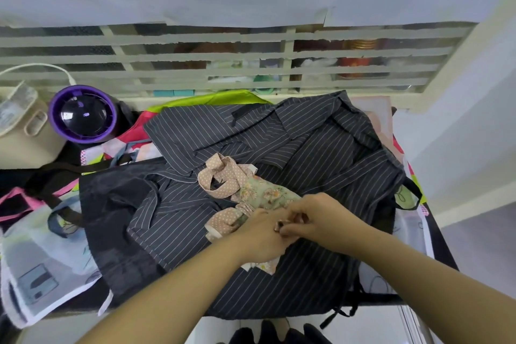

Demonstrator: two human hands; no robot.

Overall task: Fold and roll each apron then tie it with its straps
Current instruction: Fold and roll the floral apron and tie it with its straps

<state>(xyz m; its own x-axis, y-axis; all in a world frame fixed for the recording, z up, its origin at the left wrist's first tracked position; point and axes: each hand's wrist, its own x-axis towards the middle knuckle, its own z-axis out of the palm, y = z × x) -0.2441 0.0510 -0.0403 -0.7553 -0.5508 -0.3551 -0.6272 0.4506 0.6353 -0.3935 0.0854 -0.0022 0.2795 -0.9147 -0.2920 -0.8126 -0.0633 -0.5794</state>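
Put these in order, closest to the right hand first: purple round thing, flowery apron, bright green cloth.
1. flowery apron, pinched by the right hand, middle of the pile.
2. bright green cloth, at the pile's far edge.
3. purple round thing, far back left.

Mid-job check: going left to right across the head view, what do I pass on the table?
cream appliance → purple-rimmed device → polka-dot strap → floral apron, rolled → right hand. The left hand overlaps the roll, so it is left out.
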